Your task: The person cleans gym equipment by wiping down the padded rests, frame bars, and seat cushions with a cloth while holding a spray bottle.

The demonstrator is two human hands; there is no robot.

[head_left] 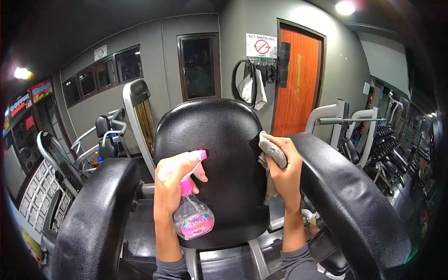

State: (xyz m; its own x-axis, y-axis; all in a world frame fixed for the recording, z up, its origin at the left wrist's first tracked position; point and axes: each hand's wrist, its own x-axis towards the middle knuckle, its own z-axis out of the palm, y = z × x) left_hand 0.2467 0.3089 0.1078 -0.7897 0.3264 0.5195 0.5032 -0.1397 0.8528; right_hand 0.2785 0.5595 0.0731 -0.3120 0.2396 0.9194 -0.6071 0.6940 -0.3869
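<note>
My left hand is wrapped round the neck of a clear spray bottle with a pink and white spray head and a pink label. The bottle is upright in front of the black padded backrest. On the right, my right hand grips a crumpled grey cloth at the backrest's right edge, and part of the cloth hangs down beside it. Black padded arms flank the backrest, the left pad and the right pad.
Gym machines stand at the left. A barbell and dumbbell racks are at the right. Behind the backrest are a wooden door, a no-smoking sign and items on wall hooks.
</note>
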